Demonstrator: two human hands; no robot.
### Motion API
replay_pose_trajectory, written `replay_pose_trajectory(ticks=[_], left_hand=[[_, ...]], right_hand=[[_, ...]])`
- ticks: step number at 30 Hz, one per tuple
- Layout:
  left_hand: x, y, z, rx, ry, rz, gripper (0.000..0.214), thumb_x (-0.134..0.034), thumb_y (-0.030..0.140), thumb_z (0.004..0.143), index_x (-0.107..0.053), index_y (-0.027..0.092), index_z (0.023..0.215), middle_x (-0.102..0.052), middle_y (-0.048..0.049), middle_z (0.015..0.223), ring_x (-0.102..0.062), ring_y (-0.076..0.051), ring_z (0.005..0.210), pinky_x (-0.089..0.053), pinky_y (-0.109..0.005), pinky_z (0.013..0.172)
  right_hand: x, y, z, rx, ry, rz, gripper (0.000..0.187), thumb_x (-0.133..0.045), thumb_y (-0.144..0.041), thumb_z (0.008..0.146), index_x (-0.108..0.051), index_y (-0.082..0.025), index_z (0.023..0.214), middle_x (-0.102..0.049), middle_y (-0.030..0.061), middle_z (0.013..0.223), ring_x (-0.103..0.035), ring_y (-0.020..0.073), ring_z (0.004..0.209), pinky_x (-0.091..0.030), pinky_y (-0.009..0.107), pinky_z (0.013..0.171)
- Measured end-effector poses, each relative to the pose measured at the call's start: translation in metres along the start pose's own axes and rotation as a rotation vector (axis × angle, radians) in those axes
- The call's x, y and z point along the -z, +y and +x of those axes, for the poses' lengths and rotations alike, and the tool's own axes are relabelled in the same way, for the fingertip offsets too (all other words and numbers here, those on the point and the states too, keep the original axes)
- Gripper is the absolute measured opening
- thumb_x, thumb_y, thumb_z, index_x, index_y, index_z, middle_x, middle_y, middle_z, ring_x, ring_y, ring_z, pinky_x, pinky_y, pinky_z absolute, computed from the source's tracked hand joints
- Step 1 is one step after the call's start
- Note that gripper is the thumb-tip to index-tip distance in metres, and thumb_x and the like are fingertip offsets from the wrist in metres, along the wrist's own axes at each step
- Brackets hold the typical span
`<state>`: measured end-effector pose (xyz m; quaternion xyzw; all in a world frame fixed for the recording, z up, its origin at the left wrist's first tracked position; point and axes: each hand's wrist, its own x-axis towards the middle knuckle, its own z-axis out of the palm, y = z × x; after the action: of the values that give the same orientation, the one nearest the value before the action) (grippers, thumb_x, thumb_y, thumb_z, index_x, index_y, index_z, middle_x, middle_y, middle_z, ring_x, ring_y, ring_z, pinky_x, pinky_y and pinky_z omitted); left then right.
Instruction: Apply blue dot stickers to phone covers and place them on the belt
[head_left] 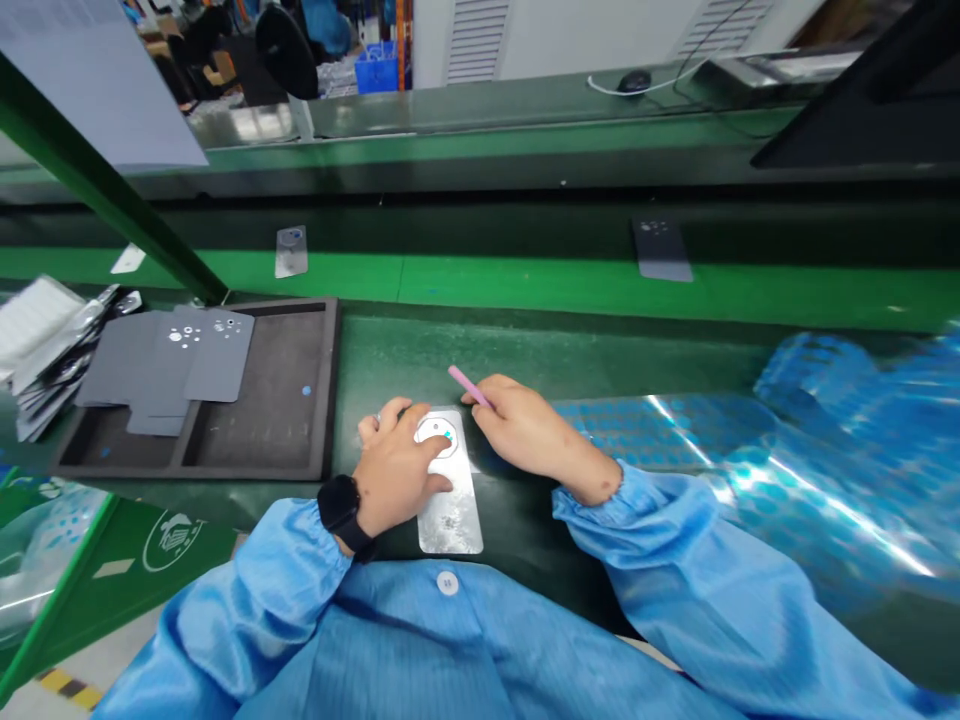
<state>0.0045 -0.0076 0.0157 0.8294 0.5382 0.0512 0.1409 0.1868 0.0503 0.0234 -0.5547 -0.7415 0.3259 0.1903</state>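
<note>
Right hand (521,430), pink stick (466,384) (left (397,470): plate (450,525))

The left hand (397,470) (a watch (339,505) on its wrist) presses on a silver plate (450,525) near the bench's (570,360) front edge; the right hand (525,425) holds a pink stick (469,386) just beside it. A foam tray (330,390) sits left, shiny blue film (750,440) right.

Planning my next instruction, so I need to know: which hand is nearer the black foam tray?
Left. The left hand rests on the metal plate, just right of the black foam tray. The right hand, holding a pink stick, is farther away, on the plate's far side from the tray.
</note>
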Motion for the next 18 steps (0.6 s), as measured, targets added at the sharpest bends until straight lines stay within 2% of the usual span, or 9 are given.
replay_pose_trajectory(ticks=[3,5,9,12,13,15,17,18], left_hand=[[-0.005,0.000,-0.001,0.020,0.029,-0.028,0.043,-0.080,0.044,0.069,-0.068,0.029,0.108,-0.048,-0.0103,0.139,-0.032,-0.040,0.130,-0.035,-0.056,0.089],[-0.010,0.003,-0.002,0.031,0.062,-0.058,0.045,-0.080,0.044,0.068,-0.067,0.029,0.108,-0.047,-0.0098,0.140,-0.030,-0.040,0.131,-0.036,-0.056,0.090],[-0.014,0.010,-0.008,0.054,0.202,-0.088,0.047,-0.078,0.042,0.071,-0.061,0.022,0.110,-0.047,-0.0130,0.140,-0.033,-0.038,0.130,-0.040,-0.055,0.089],[0.008,-0.003,-0.018,0.124,0.447,-0.067,0.031,-0.070,0.036,0.078,-0.060,0.020,0.103,-0.054,-0.0129,0.130,-0.041,-0.034,0.123,-0.040,-0.054,0.093],[0.022,-0.015,-0.022,0.175,0.540,-0.042,0.023,-0.067,0.033,0.081,-0.060,0.020,0.099,-0.056,-0.0123,0.126,-0.043,-0.032,0.121,-0.039,-0.053,0.096],[0.055,-0.046,-0.030,0.333,0.664,0.044,0.017,-0.061,0.032,0.084,-0.059,0.019,0.095,-0.058,-0.0132,0.120,-0.046,-0.031,0.120,-0.038,-0.051,0.100],[0.087,-0.085,-0.034,0.607,0.625,0.131,0.026,-0.059,0.035,0.085,-0.057,0.017,0.104,-0.056,-0.0173,0.122,-0.046,-0.033,0.120,-0.040,-0.051,0.097],[0.099,-0.103,-0.034,0.750,0.551,0.155,0.033,-0.058,0.039,0.086,-0.054,0.016,0.110,-0.054,-0.0192,0.125,-0.046,-0.035,0.121,-0.042,-0.051,0.094]], right_hand=[[-0.005,-0.002,0.002,0.135,-0.146,-0.178,0.011,-0.055,-0.015,0.079,-0.065,-0.016,0.084,-0.064,0.0108,0.086,-0.061,0.0235,0.090,-0.047,0.032,0.081],[-0.009,-0.005,0.003,0.145,-0.165,-0.207,0.007,-0.060,-0.019,0.076,-0.064,-0.017,0.082,-0.063,0.0092,0.083,-0.061,0.0228,0.086,-0.047,0.030,0.076],[-0.006,-0.017,0.015,-0.001,-0.167,-0.087,0.011,-0.065,-0.021,0.070,-0.054,-0.020,0.070,-0.056,0.0000,0.063,-0.055,0.0163,0.059,-0.040,0.026,0.055],[0.012,-0.030,0.046,-0.160,-0.179,0.157,0.012,-0.062,-0.021,0.074,-0.050,-0.021,0.070,-0.045,-0.0063,0.052,-0.041,0.0109,0.043,-0.030,0.024,0.045],[0.022,-0.034,0.061,-0.212,-0.126,0.225,0.012,-0.061,-0.019,0.075,-0.050,-0.020,0.072,-0.042,-0.0074,0.051,-0.037,0.0096,0.041,-0.028,0.024,0.043],[0.044,-0.041,0.092,-0.262,0.102,0.282,0.009,-0.061,-0.015,0.076,-0.052,-0.018,0.077,-0.040,-0.0078,0.053,-0.034,0.0081,0.042,-0.028,0.024,0.044],[0.065,-0.045,0.116,-0.250,0.338,0.214,0.011,-0.065,-0.015,0.074,-0.056,-0.016,0.081,-0.046,-0.0047,0.060,-0.039,0.0080,0.048,-0.033,0.025,0.051],[0.072,-0.046,0.123,-0.239,0.420,0.162,0.014,-0.068,-0.018,0.073,-0.058,-0.015,0.082,-0.050,-0.0028,0.063,-0.042,0.0089,0.051,-0.035,0.026,0.054]])
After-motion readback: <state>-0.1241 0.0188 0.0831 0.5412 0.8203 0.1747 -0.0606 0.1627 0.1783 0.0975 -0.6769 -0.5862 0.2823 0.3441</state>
